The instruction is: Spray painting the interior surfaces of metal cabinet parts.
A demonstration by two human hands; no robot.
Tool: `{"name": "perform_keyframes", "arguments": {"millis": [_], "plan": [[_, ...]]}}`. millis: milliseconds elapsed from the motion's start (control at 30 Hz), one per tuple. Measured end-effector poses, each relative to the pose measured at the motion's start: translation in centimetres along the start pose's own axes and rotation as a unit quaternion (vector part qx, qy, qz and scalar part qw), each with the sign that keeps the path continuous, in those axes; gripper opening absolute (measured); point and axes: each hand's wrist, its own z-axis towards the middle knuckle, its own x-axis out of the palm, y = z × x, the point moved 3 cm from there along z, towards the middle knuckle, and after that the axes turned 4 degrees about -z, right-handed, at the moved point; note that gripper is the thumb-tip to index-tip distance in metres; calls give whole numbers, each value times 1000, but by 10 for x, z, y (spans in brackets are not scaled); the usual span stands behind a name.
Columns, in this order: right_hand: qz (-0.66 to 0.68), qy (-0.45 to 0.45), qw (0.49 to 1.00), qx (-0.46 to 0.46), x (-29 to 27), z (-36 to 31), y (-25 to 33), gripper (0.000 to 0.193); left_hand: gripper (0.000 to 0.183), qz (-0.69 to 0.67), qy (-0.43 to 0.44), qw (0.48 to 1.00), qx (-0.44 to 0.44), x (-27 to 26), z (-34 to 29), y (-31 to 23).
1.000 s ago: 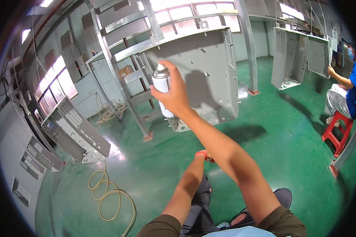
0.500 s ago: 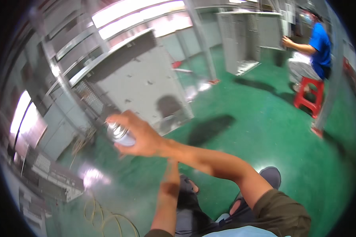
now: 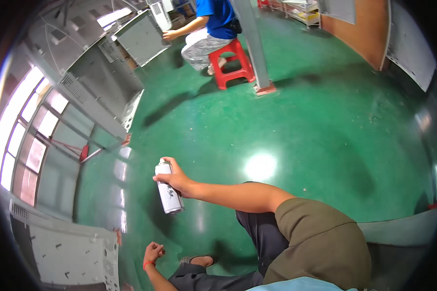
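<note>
A white spray can (image 3: 170, 196) with dark markings is in my right hand (image 3: 180, 181), whose fingers wrap round its upper part. The can is slightly tilted and held above the green floor, touching nothing else. Lower down and to the left, my left hand (image 3: 154, 252) has loosely curled fingers and shows nothing in them. A red band (image 3: 149, 263) circles that wrist. Nearest to this hand is a grey metal cabinet panel (image 3: 68, 254) with small slots and vent holes, at the lower left, apart from it.
A person in a blue shirt (image 3: 214, 19) sits on a red plastic stool (image 3: 231, 65), one hand at a grey metal cabinet (image 3: 109, 72). A grey post (image 3: 253, 46) stands beside the stool. Brown and grey panels (image 3: 357, 36) and a rack (image 3: 303, 13) are at the back right.
My view has swung right, bringing the seated person towards the middle and the near cabinet to the lower left. The spray can remains in my right hand; my left hand has come into sight.
</note>
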Motion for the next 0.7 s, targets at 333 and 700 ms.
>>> {"name": "perform_keyframes", "arguments": {"millis": [333,700], "plan": [[-1,-40,999,-28,-21,15,26,85,12,-34,-49,996,61,-2,34,-13],[-9,-22,998,-53,-15,16,35,84,13,-69,-33,997,-6,1,27,-15]]}}
